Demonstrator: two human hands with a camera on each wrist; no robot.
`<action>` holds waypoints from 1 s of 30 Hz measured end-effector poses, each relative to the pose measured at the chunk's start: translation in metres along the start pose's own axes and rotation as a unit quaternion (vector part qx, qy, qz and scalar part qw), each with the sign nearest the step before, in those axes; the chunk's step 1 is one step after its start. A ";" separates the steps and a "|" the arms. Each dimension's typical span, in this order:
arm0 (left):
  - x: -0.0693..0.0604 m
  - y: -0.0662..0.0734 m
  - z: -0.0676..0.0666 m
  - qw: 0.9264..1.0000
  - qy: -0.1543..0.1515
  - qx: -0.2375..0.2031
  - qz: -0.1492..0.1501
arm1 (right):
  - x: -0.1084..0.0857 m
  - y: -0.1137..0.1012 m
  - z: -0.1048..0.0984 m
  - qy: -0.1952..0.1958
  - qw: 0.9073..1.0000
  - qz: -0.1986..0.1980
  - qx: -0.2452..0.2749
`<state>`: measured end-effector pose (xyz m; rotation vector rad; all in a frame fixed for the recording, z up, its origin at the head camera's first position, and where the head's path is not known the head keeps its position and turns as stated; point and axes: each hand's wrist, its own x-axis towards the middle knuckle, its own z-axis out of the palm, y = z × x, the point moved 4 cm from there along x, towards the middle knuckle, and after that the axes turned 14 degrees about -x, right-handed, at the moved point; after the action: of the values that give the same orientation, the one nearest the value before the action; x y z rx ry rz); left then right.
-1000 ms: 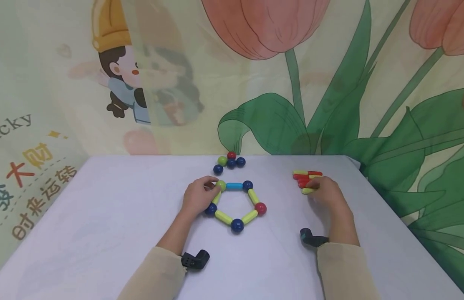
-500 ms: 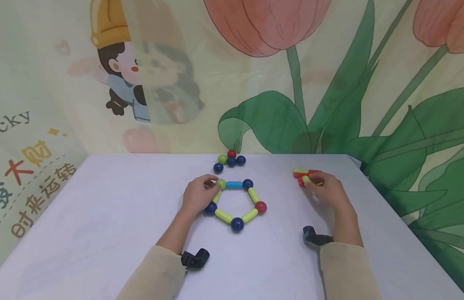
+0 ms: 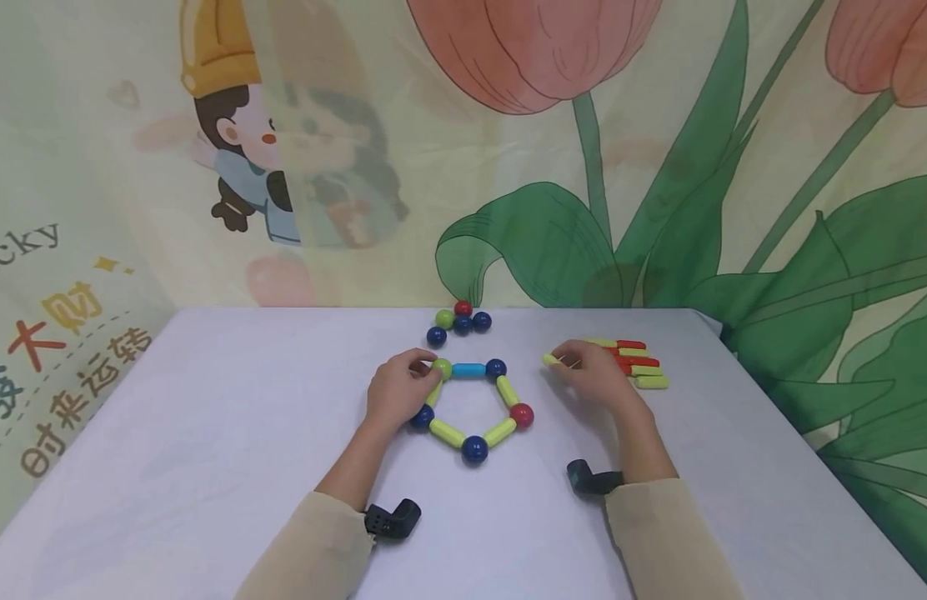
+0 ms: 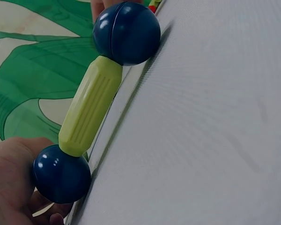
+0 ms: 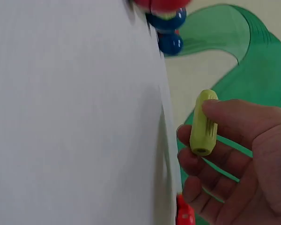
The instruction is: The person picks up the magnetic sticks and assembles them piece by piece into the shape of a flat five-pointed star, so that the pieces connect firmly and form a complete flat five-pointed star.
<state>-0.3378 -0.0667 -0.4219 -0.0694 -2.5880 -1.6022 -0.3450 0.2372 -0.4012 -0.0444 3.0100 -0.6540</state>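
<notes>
On the white table lies a five-sided ring of balls and magnetic-looking rods. My left hand (image 3: 399, 390) pinches the light green ball (image 3: 442, 368) at its far left corner. A blue rod (image 3: 468, 369) forms the far side; the other sides are yellow-green. A red ball (image 3: 521, 415) is at the right corner and a dark blue ball (image 3: 474, 450) at the near one. In the left wrist view, a yellow-green rod (image 4: 91, 108) joins two dark blue balls. To the ring's right, my right hand (image 3: 594, 375) pinches a loose yellow-green rod (image 5: 203, 124) between thumb and fingers.
Several loose balls, including a red ball (image 3: 463, 308) and a light green ball (image 3: 444, 318), sit near the table's back edge. Behind my right hand lie several red and yellow-green rods, one yellow-green rod (image 3: 652, 383) nearest. A printed cloth (image 3: 538, 242) hangs behind the table.
My right hand has picked a yellow-green rod from the pile and carried it left toward the ring, uncovering more of the pile. The left hand stays at the light green ball.
</notes>
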 end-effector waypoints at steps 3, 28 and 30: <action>0.000 0.000 0.000 1.000 0.002 -0.002 -0.003 | 0.005 -0.011 0.008 -0.013 1.000 -0.010 0.002; 0.001 -0.001 0.000 1.000 0.010 0.002 -0.001 | 0.015 -0.038 0.029 -0.048 0.998 -0.032 -0.027; 0.001 -0.001 0.001 1.000 0.011 0.002 0.003 | 0.014 -0.039 0.029 -0.047 0.998 -0.032 -0.028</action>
<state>-0.3388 -0.0666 -0.4230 -0.0589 -2.5724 -1.5873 -0.3566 0.1895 -0.4122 -0.1689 2.9468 -0.5560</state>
